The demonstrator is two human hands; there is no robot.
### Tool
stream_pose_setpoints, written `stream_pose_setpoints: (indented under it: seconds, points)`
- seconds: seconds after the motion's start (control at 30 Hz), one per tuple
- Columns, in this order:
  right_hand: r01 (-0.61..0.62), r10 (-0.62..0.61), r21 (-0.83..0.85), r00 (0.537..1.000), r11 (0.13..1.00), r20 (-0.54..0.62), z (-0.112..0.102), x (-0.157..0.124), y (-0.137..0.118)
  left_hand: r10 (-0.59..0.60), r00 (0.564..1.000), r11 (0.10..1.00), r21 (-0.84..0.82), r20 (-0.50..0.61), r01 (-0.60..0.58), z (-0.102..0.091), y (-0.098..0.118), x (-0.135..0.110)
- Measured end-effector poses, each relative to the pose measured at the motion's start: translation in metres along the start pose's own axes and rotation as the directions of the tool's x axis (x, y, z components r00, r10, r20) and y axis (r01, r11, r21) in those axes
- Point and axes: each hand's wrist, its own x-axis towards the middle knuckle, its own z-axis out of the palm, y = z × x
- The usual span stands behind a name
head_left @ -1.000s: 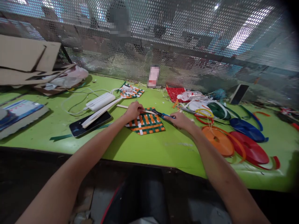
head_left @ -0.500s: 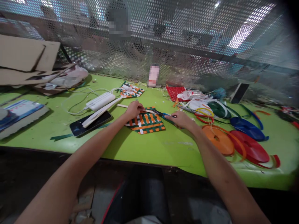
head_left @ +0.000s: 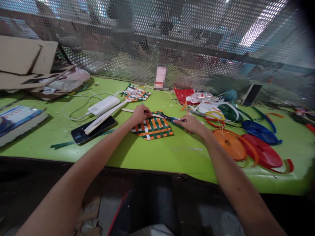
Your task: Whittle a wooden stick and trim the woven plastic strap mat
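Note:
My left hand [head_left: 140, 113] is closed on a thin pale strip [head_left: 127, 110] that looks like wood or bamboo, holding it across the top of a woven piece [head_left: 157, 128] of orange, green and white strips. In my right hand [head_left: 189, 123] are pliers [head_left: 169, 118] with blue-and-black handles. Their dark jaws meet the strip's right end just above the weave; whether they are closed on it I cannot tell. Part of the woven piece lies hidden under my left hand. Behind it rests a second woven piece [head_left: 139, 94] with a pale handle [head_left: 105, 117] reaching over a phone [head_left: 92, 130].
A white power strip [head_left: 104, 105] with a cable lies left. To the right are orange [head_left: 228, 144], red [head_left: 262, 150] and blue [head_left: 260, 132] strip coils, plus a plastic bottle [head_left: 200, 97]. Cardboard [head_left: 27, 54] is stacked far left; a perforated metal screen [head_left: 197, 42] stands behind the table.
The view has shifted slightly. Both hands stay almost in place, with the strip and the pliers held much as before.

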Motion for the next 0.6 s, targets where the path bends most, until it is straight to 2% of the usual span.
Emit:
stream_pose_setpoints:
  seconds: [0.13, 0.33, 0.53, 0.6]
  points:
    - [0.007, -0.007, -0.001, 1.0, 1.0, 0.007, 0.0034, 0.0048, -0.0021, -0.001, 1.0, 1.0, -0.011, -0.003, 0.001, -0.0003, 0.0004, -0.0004]
    - [0.001, -0.002, 0.022, 0.997, 1.0, 0.073, -0.0036, 0.0026, -0.0005, -0.004, 1.0, 1.0, -0.005, 0.0, 0.004, 0.0009, 0.0021, -0.0007]
    - [0.004, -0.005, 0.042, 1.0, 0.999, 0.02, 0.0023, 0.0051, 0.0028, -0.003, 1.0, 1.0, -0.018, 0.001, 0.003, 0.0046, -0.0035, 0.0018]
    - [0.001, -0.003, 0.053, 0.999, 0.999, 0.034, 0.0023, 0.0059, 0.0031, -0.011, 1.0, 1.0, -0.015, -0.004, 0.011, 0.0048, -0.0044, 0.002]
